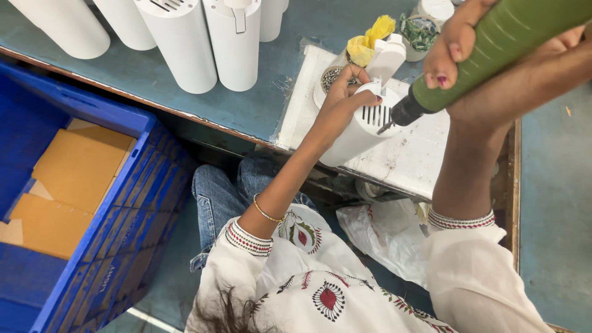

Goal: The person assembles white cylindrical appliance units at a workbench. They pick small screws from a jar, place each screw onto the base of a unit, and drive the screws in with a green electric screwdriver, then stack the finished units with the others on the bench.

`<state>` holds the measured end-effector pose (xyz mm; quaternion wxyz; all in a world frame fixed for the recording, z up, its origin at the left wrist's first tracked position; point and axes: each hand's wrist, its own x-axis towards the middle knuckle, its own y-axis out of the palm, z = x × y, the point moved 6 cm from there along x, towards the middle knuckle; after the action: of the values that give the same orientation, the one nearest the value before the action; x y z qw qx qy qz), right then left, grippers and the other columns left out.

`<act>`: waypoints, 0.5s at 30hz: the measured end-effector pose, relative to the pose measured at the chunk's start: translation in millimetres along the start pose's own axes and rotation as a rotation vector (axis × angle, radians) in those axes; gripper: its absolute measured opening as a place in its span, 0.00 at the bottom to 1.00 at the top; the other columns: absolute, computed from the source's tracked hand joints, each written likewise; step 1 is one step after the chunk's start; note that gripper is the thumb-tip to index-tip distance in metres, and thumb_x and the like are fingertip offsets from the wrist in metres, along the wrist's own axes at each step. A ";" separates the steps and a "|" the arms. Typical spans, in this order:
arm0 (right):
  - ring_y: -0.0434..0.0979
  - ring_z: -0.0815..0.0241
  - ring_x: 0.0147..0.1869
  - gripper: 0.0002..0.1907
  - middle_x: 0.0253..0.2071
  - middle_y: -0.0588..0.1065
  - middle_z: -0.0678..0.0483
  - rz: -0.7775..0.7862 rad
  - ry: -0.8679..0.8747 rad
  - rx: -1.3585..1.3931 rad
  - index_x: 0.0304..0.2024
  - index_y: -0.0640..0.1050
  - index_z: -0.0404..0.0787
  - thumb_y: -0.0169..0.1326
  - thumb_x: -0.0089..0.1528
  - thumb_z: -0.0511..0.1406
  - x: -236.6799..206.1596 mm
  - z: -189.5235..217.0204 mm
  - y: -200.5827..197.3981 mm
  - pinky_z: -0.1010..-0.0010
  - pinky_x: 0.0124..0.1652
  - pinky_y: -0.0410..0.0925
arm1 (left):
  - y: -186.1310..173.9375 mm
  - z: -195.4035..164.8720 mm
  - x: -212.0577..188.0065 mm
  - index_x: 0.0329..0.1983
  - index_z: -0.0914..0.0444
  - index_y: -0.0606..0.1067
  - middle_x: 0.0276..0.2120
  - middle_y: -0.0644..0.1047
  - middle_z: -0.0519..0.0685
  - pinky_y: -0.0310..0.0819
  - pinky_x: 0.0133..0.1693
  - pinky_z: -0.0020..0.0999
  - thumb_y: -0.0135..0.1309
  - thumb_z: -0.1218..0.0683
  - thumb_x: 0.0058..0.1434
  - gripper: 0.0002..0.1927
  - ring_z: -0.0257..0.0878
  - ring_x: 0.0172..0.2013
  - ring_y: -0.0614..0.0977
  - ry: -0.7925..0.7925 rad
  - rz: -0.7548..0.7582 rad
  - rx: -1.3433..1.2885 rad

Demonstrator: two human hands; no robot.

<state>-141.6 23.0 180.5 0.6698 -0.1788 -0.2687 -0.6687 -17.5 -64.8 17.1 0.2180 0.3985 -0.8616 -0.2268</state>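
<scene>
White plastic cylinder [357, 132] lies tilted on the white board [419, 154], left hand [342, 98] wrapped around its top to steady it; right hand [456, 55] grips the green screwdriver [487, 55], tip at its slotted end.

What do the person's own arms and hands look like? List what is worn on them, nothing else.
Both arms are bare from wrist to near the elbow. The sleeves are white and loose, each ending in a cuff embroidered in dark red and black bands. The left wrist carries a thin gold bangle. Fingernails on the right hand are painted dark pink; the left hand wears no ring that shows.
</scene>
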 end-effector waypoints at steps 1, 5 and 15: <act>0.61 0.48 0.23 0.50 0.29 0.62 0.40 0.012 -0.005 -0.001 0.48 0.67 0.29 0.23 0.62 0.70 0.1 0.0 -0.6 0.61 0.26 0.60 | 0.0 0.6 0.2 0.44 0.60 0.65 0.34 0.81 0.53 0.74 0.39 0.30 0.56 0.59 0.56 0.16 0.35 0.35 0.82 -0.021 -0.008 -0.010; 0.62 0.47 0.24 0.51 0.30 0.62 0.40 0.066 -0.020 -0.016 0.42 0.65 0.31 0.23 0.59 0.72 4.8 4.5 -4.4 0.60 0.29 0.61 | 0.0 -2.8 -0.5 0.45 0.60 0.66 0.34 0.79 0.51 0.74 0.40 0.31 0.56 0.58 0.57 0.15 0.35 0.37 0.81 -0.029 -0.004 0.001; 0.60 0.50 0.22 0.42 0.26 0.61 0.42 -0.137 -0.109 0.139 0.49 0.66 0.28 0.27 0.67 0.63 3.2 7.6 -5.5 0.60 0.24 0.58 | -5.4 4.5 10.2 0.45 0.59 0.65 0.34 0.80 0.51 0.70 0.43 0.29 0.58 0.57 0.58 0.16 0.34 0.37 0.80 0.033 -0.005 0.052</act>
<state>-148.2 24.8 187.8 0.6177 -0.1493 -0.3618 -0.6820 -22.8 -74.9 12.4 0.2214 0.4098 -0.8624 -0.1983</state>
